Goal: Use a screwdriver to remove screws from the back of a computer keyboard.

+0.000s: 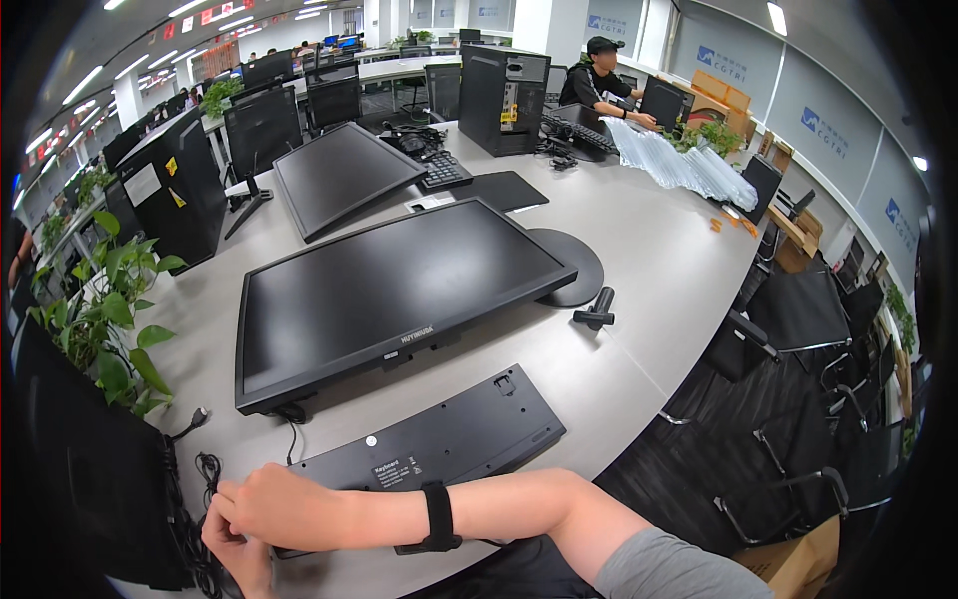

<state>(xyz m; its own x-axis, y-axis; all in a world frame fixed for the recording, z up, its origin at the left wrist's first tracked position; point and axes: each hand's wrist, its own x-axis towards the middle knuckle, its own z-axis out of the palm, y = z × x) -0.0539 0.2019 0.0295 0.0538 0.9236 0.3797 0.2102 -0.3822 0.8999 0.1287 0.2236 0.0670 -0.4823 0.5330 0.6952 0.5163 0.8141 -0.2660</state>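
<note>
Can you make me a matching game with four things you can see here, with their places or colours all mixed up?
Things:
1. keyboard
2. wristband
3. big leafy plant
4. puffy packing wrap

Clues:
A. pale and silvery, toward the far side of the desk
B. black, around the right forearm
C. green, at the picture's left side
D. lying upside down

Right pairs: 1-D, 2-B, 3-C, 4-A

1. Upper left: a long ceiling light (pixel 84 86).
2. Left edge: a leafy green plant (pixel 117 307).
3. Upper right: a co-worker (pixel 591 88) in a dark cap and top; pale grey blinds (pixel 748 42) beyond.
4. Right of upper centre: crumpled, silvery translucent wrap (pixel 679 163).
5. Right: a black chair (pixel 798 309).
6. Lower right: a brown paper bag (pixel 810 559).
</note>
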